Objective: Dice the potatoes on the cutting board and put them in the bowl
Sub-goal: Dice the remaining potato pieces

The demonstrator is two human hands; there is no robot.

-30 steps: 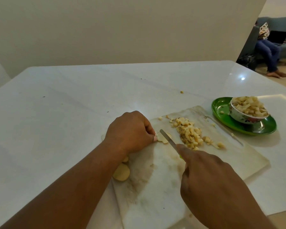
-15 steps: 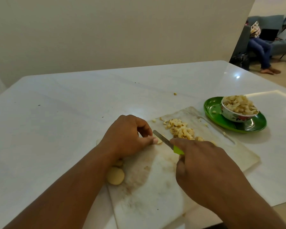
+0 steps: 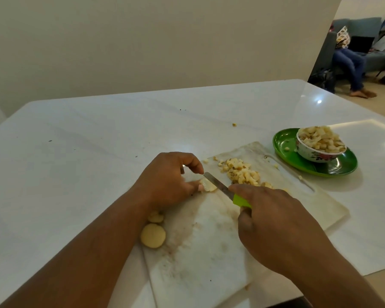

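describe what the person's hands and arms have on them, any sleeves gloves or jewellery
Both forearms are bare as far as the frame shows; no sleeve is visible. The left hand and right hand wear no gloves, and no ring, watch or bracelet shows on either. Fingernails look short and unpainted where visible, on the left hand.

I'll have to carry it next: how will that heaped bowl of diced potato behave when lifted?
The bowl is heaped above its rim, so tilting would probably spill dice. It likely feels heavy for its size. It stands loose on the glossy green plate, so it may slide if pushed.
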